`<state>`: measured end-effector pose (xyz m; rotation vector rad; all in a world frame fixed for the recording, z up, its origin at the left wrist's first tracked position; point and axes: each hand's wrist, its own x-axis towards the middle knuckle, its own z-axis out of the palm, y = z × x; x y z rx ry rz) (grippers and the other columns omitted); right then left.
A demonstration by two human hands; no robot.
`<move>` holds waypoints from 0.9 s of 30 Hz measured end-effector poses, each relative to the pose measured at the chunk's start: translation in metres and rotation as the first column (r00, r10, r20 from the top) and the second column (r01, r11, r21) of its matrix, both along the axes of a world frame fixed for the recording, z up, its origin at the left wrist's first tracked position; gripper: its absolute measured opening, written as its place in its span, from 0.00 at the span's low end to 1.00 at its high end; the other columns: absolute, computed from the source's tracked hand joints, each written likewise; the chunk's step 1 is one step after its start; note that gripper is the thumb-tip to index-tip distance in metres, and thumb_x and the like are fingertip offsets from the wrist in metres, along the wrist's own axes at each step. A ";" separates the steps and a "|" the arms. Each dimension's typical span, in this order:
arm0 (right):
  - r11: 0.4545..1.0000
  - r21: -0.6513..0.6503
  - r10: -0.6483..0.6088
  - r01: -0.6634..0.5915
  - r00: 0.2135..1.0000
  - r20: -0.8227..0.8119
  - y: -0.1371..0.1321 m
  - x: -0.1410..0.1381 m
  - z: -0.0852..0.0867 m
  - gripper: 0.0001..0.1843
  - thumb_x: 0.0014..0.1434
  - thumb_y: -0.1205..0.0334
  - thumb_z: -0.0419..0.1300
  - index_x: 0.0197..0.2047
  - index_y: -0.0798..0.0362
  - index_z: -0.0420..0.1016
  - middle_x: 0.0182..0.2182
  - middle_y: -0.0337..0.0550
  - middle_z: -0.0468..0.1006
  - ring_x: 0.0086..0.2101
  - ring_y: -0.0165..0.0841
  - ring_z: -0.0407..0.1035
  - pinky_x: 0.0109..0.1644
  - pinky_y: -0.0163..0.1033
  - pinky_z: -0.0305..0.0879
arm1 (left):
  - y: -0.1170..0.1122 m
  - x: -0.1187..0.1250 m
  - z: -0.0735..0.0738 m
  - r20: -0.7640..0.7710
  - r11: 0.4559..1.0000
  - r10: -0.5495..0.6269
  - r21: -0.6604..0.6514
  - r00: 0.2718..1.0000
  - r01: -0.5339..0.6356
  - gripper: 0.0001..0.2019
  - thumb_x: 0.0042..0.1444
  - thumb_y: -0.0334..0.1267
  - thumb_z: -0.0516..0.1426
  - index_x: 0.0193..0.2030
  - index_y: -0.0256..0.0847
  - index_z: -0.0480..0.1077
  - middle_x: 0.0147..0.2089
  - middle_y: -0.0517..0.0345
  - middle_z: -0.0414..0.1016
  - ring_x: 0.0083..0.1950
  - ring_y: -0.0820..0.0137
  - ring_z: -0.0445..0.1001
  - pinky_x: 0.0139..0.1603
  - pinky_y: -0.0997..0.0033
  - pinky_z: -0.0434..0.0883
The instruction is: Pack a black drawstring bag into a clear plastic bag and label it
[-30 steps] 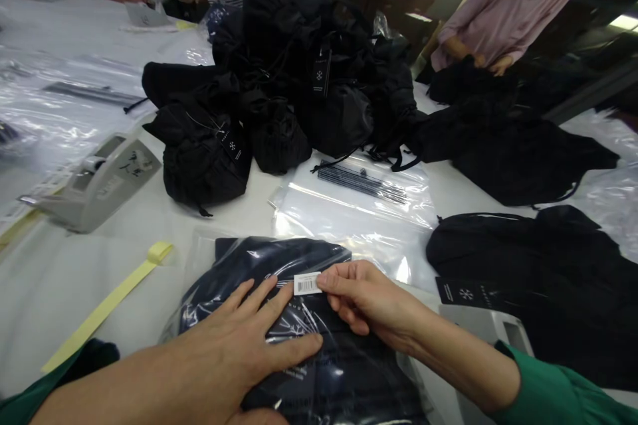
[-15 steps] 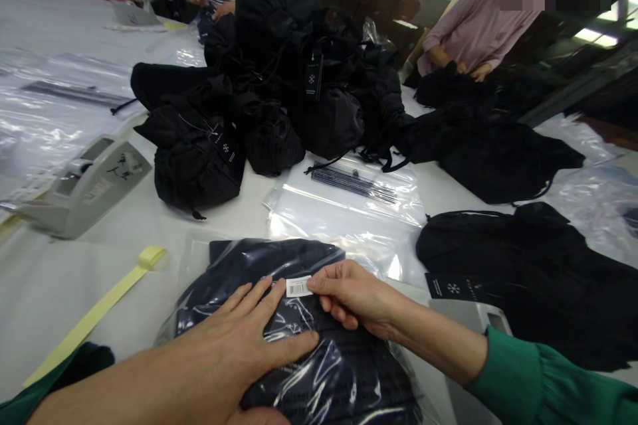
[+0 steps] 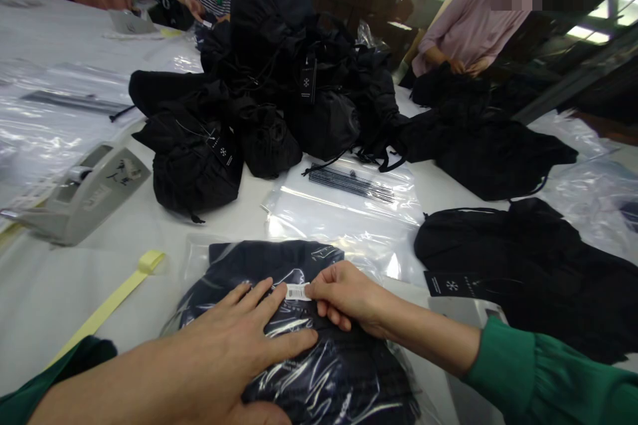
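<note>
A dark garment or bag in a clear plastic bag [image 3: 359, 372] lies on the table right in front of me. My left hand [image 3: 244, 339] rests spread and flat on it, fingers apart. Between thumb and forefinger, my right hand [image 3: 343, 295] pinches the right end of a small white barcode label [image 3: 296, 291]. The label lies over the plastic, its left end touching my left fingertips. Whether it is fully stuck down, I cannot tell.
Black drawstring bags [image 3: 197, 159] with hang tags are piled ahead. A grey tape dispenser [image 3: 94, 192] stands left, near a yellow strip [image 3: 109, 305]. Flat clear bags [image 3: 343, 212] lie beyond the package; a black bag [image 3: 518, 259] lies right. Two people work across the table.
My hands have stayed almost in place, the right still pinching the label. The view has shifted slightly. The striped-shirted person's hands have moved, and a small white piece now shows there.
</note>
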<state>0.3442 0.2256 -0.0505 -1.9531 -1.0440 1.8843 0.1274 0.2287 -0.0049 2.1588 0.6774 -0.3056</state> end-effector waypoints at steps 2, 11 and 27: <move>0.999 0.012 0.039 -0.040 0.999 0.024 0.001 0.000 -0.002 0.19 0.57 0.68 0.57 0.15 0.54 0.67 0.09 0.32 0.67 0.09 0.20 0.55 0.10 0.23 0.48 | -0.001 -0.001 -0.001 -0.017 1.000 -0.012 -0.001 1.000 0.012 0.35 0.54 0.51 0.63 0.68 0.63 0.56 0.75 0.52 0.42 0.72 0.39 0.41 0.67 0.29 0.49; 0.965 0.098 0.212 -0.243 0.944 0.252 0.007 0.000 -0.004 0.15 0.53 0.66 0.61 0.16 0.53 0.67 0.12 0.35 0.70 0.11 0.23 0.60 0.11 0.26 0.54 | -0.004 -0.008 -0.013 0.030 0.999 -0.013 0.050 0.999 0.012 0.37 0.55 0.59 0.59 0.70 0.61 0.52 0.75 0.47 0.41 0.73 0.39 0.40 0.67 0.31 0.51; 0.360 0.806 0.390 -0.470 0.861 0.327 0.005 -0.005 -0.026 0.34 0.56 0.34 0.52 0.56 0.46 0.77 0.48 0.43 0.81 0.49 0.48 0.74 0.48 0.44 0.75 | 0.001 -0.013 0.008 -0.350 0.575 -0.272 0.687 0.896 0.443 0.29 0.61 0.60 0.50 0.67 0.58 0.60 0.67 0.53 0.65 0.69 0.62 0.61 0.51 0.65 0.71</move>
